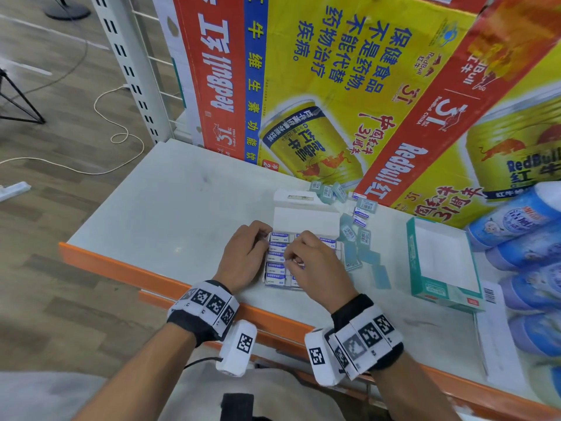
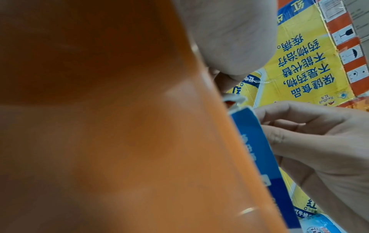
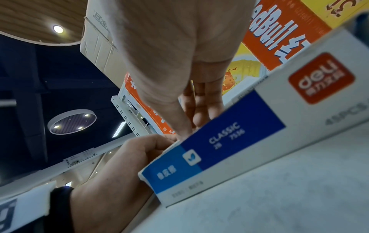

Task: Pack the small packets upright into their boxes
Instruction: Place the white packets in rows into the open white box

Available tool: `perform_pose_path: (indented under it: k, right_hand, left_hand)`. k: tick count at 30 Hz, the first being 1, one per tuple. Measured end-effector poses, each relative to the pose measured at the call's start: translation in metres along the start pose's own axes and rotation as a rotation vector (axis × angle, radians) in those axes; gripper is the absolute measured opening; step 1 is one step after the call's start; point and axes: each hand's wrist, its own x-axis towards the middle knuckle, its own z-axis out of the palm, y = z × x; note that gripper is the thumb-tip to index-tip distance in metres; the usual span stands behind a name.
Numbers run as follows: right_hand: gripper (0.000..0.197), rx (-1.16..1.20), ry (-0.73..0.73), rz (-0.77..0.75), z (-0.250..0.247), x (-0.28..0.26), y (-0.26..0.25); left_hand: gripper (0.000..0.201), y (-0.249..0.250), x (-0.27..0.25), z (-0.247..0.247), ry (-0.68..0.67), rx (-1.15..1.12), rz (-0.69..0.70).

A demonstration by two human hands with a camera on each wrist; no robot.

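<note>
An open white and blue eraser box (image 1: 306, 218) lies on the shelf with its lid flap raised; rows of small blue-and-white packets (image 1: 277, 264) stand inside it. My left hand (image 1: 262, 235) grips the box's left side, fingers curled over its far corner; the right wrist view shows the left hand (image 3: 143, 151) at the box (image 3: 229, 141) end. My right hand (image 1: 288, 258) hovers over the rows, thumb and forefinger pinching a packet among them. Several loose packets (image 1: 362, 238) lie just right of the box. The left wrist view shows the right hand (image 2: 299, 126) beside the box (image 2: 257, 149).
An empty teal box (image 1: 419, 262) lies open to the right. Blue wrapped rolls (image 1: 522, 226) are stacked at the far right. Large Red Bull cartons (image 1: 318, 86) stand behind. The pale shelf (image 1: 170, 202) has an orange front edge (image 1: 121, 265).
</note>
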Motion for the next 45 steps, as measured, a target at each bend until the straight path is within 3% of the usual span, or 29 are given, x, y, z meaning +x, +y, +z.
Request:
perform_pose_path:
  k: [12, 18, 23, 31, 36, 45]
  right_hand:
    - [0.017, 0.074, -0.012, -0.021, -0.014, 0.002, 0.007]
    - [0.021, 0.005, 0.205, 0.215, -0.045, 0.017, 0.060]
    - [0.038, -0.182, 0.077, 0.369, -0.058, 0.027, 0.102]
    - [0.019, -0.319, 0.014, 0.473, -0.060, 0.044, 0.103]
    - [0.042, -0.270, 0.001, 0.446, -0.060, 0.042, 0.107]
    - [0.017, -0.027, 0.319, 0.238, -0.076, 0.015, 0.094]
  left_hand:
    - [0.024, 0.000, 0.000, -0.001, -0.012, 0.004, -0.005]
    - [0.020, -0.001, 0.000, -0.001, -0.023, 0.001, 0.001]
    - [0.019, -0.002, 0.001, 0.000, -0.014, 0.008, 0.000]
    - [0.020, -0.003, 0.001, 0.000, -0.017, -0.006, -0.012]
    - [0.019, -0.002, 0.001, 0.000, -0.017, -0.008, -0.008]
    - [0.020, -0.001, 0.001, 0.000, -0.021, 0.005, 0.000]
